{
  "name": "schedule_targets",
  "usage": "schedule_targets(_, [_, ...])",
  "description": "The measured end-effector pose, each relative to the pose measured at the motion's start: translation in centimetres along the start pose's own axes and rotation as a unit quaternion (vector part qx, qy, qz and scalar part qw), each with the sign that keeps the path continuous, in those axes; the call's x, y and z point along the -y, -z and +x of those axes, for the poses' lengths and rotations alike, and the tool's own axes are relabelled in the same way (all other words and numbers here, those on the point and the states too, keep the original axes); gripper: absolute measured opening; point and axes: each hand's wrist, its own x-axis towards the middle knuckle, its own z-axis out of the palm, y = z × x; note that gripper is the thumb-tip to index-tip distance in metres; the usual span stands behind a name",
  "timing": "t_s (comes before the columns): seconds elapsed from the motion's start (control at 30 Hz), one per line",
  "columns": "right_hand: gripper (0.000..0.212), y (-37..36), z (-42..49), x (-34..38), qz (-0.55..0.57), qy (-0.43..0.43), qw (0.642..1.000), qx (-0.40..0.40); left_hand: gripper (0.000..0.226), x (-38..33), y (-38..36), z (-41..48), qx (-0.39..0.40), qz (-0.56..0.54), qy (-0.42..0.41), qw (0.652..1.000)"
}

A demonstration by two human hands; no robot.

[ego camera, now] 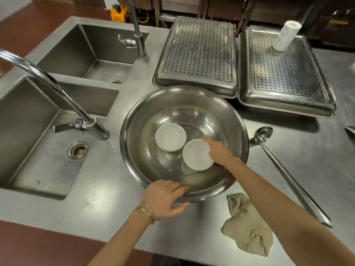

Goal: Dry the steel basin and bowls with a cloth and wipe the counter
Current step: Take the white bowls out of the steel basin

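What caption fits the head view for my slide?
Left hand on the steel basin rim, right hand touching a white bowl inside.

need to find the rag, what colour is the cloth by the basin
The cloth is beige; head view.
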Motion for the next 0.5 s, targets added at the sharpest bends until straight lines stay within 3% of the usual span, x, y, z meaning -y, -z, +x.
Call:
schedule_targets(0.27, [0.054,2.7,-5.0,0.4,0.101,0.044,0.987,-0.113,0.041,-1.5,0.7,0.2,0.016,0.000,-0.011,1.000])
schedule_targets(0.5, [0.050,5.6,-13.3,-4.0,0.318,0.010,0.920,-0.230,0.052,-5.6,-0.4,2.7,0.003,-0.013,-0.014,1.000])
